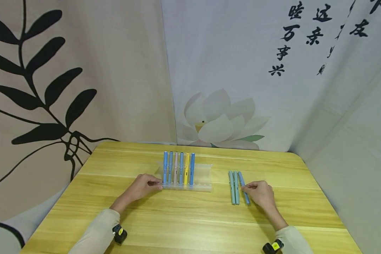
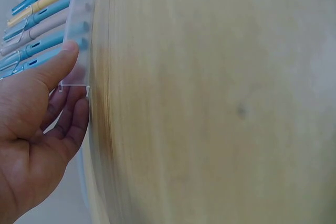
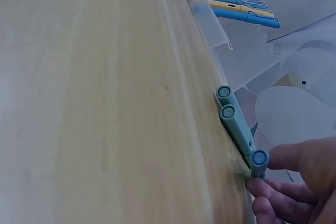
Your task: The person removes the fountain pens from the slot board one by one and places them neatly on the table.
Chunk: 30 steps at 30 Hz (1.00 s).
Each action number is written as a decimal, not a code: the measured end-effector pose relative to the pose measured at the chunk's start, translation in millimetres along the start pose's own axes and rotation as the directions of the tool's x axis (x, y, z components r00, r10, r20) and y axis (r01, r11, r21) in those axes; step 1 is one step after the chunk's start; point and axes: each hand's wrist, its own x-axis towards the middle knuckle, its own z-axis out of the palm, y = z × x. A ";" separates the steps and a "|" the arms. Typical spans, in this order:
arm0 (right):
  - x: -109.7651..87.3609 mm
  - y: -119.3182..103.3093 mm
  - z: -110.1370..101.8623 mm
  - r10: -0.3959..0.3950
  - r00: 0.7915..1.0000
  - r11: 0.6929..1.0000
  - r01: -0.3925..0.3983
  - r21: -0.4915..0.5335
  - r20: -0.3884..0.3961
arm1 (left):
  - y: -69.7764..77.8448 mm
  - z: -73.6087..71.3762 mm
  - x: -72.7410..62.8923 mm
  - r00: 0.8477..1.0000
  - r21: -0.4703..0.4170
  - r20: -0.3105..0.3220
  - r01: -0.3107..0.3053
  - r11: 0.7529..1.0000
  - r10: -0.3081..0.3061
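Note:
A clear plastic pen stand (image 1: 201, 188) sits mid-table, with several capped pens leaning upright in its left part: blue ones, a pale pinkish one (image 1: 176, 167) and a yellow one (image 1: 186, 168). My left hand (image 1: 145, 186) holds the stand's left end; in the left wrist view the thumb lies on its front wall (image 2: 80, 19) and the other fingers curl behind and below. To the right, two green pens (image 1: 234, 187) lie side by side on the table. Beside them my right hand (image 1: 261, 193) pinches a blue pen (image 1: 242, 179) between thumb and fingers, its end (image 3: 260, 157) facing the right wrist camera.
The wooden table (image 1: 190, 225) ends at a back edge against a hanging cloth (image 1: 228, 70) printed with a lotus and characters. Another cloth with dark leaves (image 1: 47, 88) hangs at the left. The stand's right part holds no pens.

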 end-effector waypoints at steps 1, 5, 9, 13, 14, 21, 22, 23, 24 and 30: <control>0.1 0.0 -0.4 -0.002 1.000 1.000 0.002 -0.002 0.004 | 0.4 -0.1 -0.1 1.000 -0.003 0.001 0.002 1.000 -0.002; 1.3 -2.1 -3.2 -0.017 1.000 1.000 0.016 0.002 0.013 | 1.1 -0.4 -0.5 1.000 -0.011 0.005 0.005 1.000 -0.005; 4.5 -6.6 -6.4 -0.080 0.997 0.996 0.080 0.025 0.003 | 0.9 -0.5 -0.3 1.000 -0.002 0.003 0.009 1.000 -0.009; 7.3 -15.5 -8.8 -0.147 0.989 0.987 0.147 0.060 -0.003 | 0.7 -0.8 0.1 1.000 0.004 0.005 0.011 1.000 -0.011; 7.7 -18.6 -9.1 -0.157 0.988 0.985 0.157 0.074 -0.005 | 0.6 -0.8 0.2 1.000 0.006 0.005 0.012 1.000 -0.012; 6.3 -42.0 -5.0 -0.246 0.969 0.955 0.244 0.169 -0.006 | 1.0 -0.2 1.0 1.000 0.002 0.003 0.013 1.000 -0.013; 6.0 -45.1 -3.5 -0.260 0.966 0.949 0.257 0.180 -0.009 | 1.1 -0.2 0.9 1.000 -0.002 0.002 0.013 1.000 -0.013; 5.7 -47.9 -1.6 -0.277 0.961 0.943 0.274 0.188 -0.010 | 1.2 -0.2 0.8 1.000 -0.006 0.002 0.012 1.000 -0.012; 5.8 -50.6 0.2 -0.290 0.957 0.937 0.287 0.199 -0.016 | 1.0 -0.1 0.6 1.000 -0.010 0.004 0.010 1.000 -0.010; 5.5 -67.4 12.1 -0.348 0.937 0.898 0.342 0.277 -0.029 | -0.8 -0.1 -0.6 1.000 -0.021 0.015 0.011 1.000 -0.011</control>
